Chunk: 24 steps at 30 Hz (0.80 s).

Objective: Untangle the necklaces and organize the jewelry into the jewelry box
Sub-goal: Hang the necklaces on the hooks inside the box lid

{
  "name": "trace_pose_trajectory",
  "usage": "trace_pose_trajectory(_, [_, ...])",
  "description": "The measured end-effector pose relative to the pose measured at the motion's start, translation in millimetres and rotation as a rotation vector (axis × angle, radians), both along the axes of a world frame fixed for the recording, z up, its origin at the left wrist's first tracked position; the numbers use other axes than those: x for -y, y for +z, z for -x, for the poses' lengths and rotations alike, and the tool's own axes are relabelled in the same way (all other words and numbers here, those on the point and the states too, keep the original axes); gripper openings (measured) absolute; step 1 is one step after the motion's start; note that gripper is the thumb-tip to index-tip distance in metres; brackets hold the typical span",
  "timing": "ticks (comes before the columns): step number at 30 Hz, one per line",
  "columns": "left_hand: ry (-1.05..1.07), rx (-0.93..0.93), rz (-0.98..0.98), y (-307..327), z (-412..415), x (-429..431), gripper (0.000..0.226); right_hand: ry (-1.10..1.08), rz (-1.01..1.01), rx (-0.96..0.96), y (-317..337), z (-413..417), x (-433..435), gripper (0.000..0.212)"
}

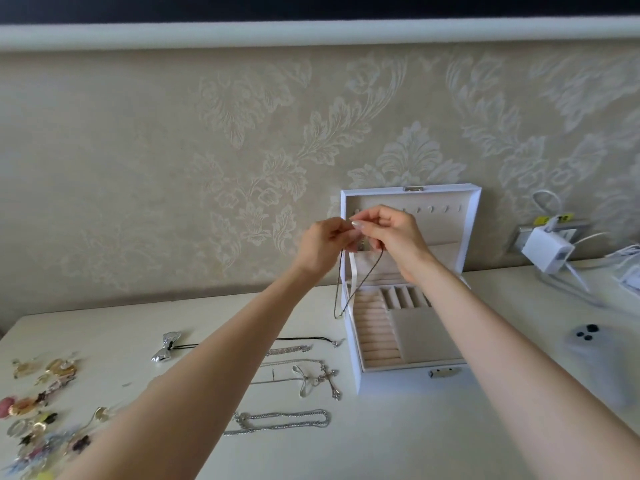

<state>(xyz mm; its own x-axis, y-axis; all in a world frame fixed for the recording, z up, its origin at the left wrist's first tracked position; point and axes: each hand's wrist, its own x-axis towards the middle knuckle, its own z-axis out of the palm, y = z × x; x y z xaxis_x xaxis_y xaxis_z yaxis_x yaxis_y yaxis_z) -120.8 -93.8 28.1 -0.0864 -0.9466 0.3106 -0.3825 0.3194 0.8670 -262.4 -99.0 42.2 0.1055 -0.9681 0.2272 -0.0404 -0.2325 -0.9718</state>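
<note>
pinching a dark necklace (339,289), left grip (319,244) and right grip (394,233) (before jewelry box (391,380)).

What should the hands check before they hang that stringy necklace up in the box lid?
1. Grip: the left hand and the right hand both pinch the cord necklace up high. Ok.
2. Jewelry box: its lid stands open and upright. Ok.
3. Hooks in the lid: the ones in view are bare. Ok.
4. No knots: the cord hangs in one loop, but it is too thin to be sure. Cannot tell.
5. Clasp: hidden by the fingers. Cannot tell.
6. Other necklaces put away: several lie on the table. Not ok.
</note>
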Motion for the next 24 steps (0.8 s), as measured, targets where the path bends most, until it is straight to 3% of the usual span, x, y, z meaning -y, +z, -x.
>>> trace_pose_trajectory(5, [-0.033,-0.181,-0.017,10.5,31.9,5.5,0.023,0.002,-0.013,0.067,14.0,24.9,-0.6,0.005])
trace_pose_trajectory(10, [-0.069,-0.303,0.0,24.3,54.5,9.1,0.018,-0.019,0.008,0.02,20.2,47.9,-2.6,0.021])
trace_pose_trajectory(24, [-0.054,-0.238,0.034,33.9,81.2,13.8,0.019,-0.144,0.035,0.024,18.8,76.6,6.3,0.007])
